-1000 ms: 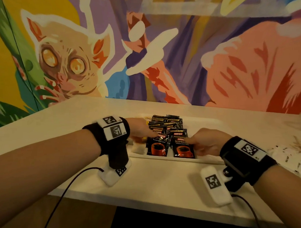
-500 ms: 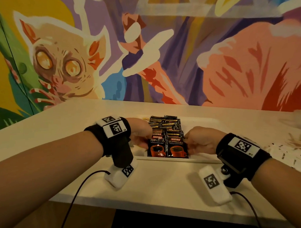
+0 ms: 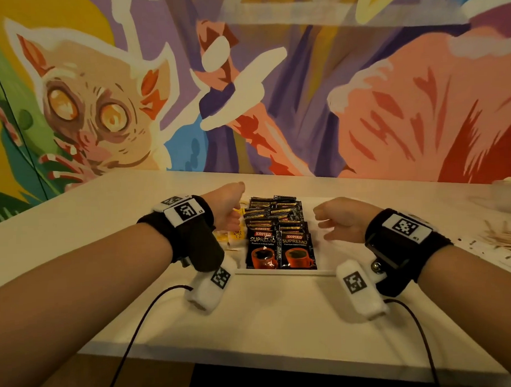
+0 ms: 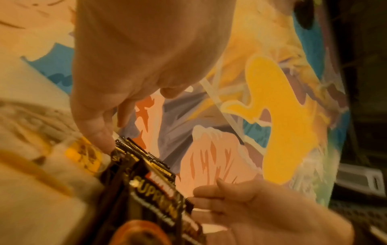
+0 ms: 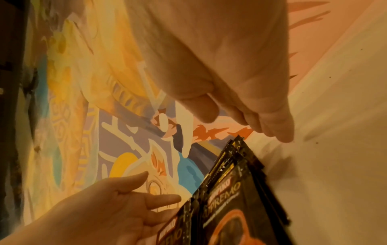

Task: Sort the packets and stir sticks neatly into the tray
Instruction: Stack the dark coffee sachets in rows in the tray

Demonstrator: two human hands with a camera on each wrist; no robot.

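Flanking the black coffee packets (image 3: 280, 238) in the tray (image 3: 283, 272), my left hand (image 3: 227, 207) and right hand (image 3: 340, 219) hang loosely curled, holding nothing. I'd square the rows with light inward taps. Stir sticks (image 3: 503, 236) wait well apart on the table (image 3: 267, 314).

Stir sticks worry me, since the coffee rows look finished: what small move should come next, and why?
Probably send the right hand toward the stir sticks lying loose on the table to its right. Both hands hold nothing, the coffee packets already sit in two rows in the tray, and the sticks lie outside it.
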